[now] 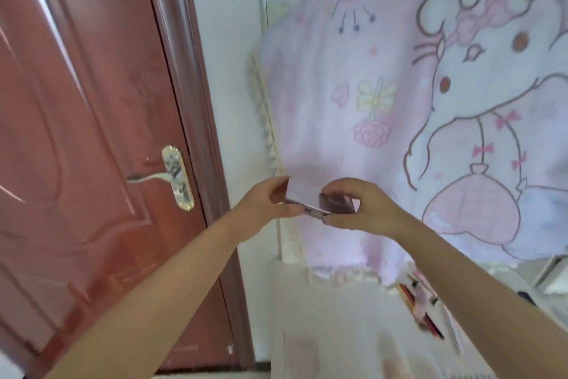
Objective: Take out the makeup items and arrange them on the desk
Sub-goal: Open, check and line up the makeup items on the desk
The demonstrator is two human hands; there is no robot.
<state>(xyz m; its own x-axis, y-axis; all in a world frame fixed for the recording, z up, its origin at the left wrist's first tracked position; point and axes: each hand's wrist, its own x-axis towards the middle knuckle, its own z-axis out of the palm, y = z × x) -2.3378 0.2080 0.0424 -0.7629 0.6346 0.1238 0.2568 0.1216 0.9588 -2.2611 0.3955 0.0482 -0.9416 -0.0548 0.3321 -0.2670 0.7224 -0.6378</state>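
Note:
Both my hands hold a flat makeup compact (319, 200) up in the air in front of a pink cartoon blanket (399, 102). The compact's pale lid stands hinged open above a dark mauve base. My left hand (270, 198) pinches the lid's left edge. My right hand (362, 208) grips the base from the right, thumb under it. Lower right, several makeup items (425, 308), pencils and slim tubes, lie blurred on the white desk (338, 317).
A reddish-brown door (92, 132) with a silver lever handle (172, 177) fills the left side. The blanket hangs over a white framed piece (270, 40) behind the desk. A blurred pale object (396, 366) sits at the desk's near edge.

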